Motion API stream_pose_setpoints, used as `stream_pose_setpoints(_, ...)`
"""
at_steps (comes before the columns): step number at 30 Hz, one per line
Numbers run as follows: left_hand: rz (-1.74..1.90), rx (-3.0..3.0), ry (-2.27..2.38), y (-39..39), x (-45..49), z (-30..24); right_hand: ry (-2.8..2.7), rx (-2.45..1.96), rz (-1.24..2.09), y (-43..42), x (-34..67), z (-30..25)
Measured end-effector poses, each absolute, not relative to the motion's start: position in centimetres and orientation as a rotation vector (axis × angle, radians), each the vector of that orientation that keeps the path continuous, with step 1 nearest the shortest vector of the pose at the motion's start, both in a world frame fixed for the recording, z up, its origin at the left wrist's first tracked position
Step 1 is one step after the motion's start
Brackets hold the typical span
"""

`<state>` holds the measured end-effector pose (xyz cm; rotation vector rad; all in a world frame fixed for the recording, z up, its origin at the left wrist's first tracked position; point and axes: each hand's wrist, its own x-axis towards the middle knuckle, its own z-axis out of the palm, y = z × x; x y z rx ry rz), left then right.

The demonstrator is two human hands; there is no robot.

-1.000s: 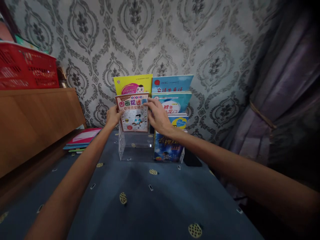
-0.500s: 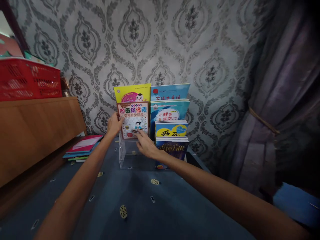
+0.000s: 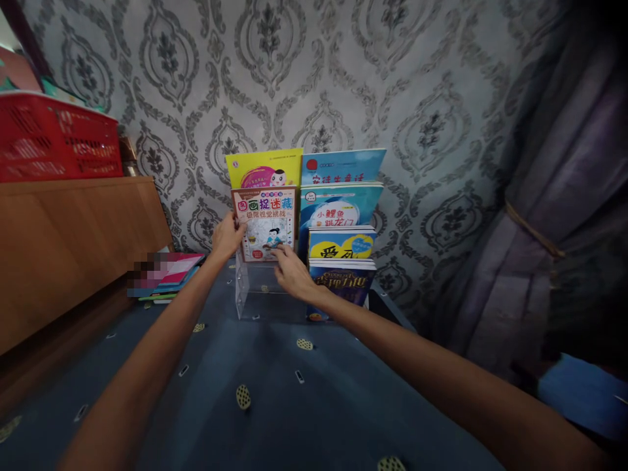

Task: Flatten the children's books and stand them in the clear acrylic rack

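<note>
A clear acrylic tiered book stand (image 3: 245,291) stands against the patterned wall on a blue cloth. Its left column carries a yellow book (image 3: 265,169) at the back and a red-bordered picture book (image 3: 265,219) in front of it. My left hand (image 3: 226,237) grips that picture book by its left edge. My right hand (image 3: 290,273) touches its lower right corner with the fingertips. The right column holds several blue books (image 3: 338,209) stepped one above the other.
A wooden cabinet (image 3: 69,255) runs along the left with a red plastic basket (image 3: 53,134) on top. A stack of flat books (image 3: 167,271) lies beside the cabinet. A purple curtain (image 3: 554,216) hangs at the right. Something blue (image 3: 583,392) sits low at right.
My right hand has dropped from the picture book's top right edge to its lower right corner. My left hand has stayed on the left edge. The view has shifted slightly.
</note>
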<state>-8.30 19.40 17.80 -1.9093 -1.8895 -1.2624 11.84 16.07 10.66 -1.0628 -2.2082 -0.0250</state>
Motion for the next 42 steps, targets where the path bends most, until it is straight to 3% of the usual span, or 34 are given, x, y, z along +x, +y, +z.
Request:
stream_pose_setpoints(20,-1.257,-1.917,-1.891,18.4,-8.3,17.8,-1.958,-1.081,0.259,18.5,10.4,11.2)
stream_pose_setpoints(42,-1.238,-1.874,-1.909,19.0,-7.9,18.3,-1.869,-1.046,0.297,19.3,11.2,10.8)
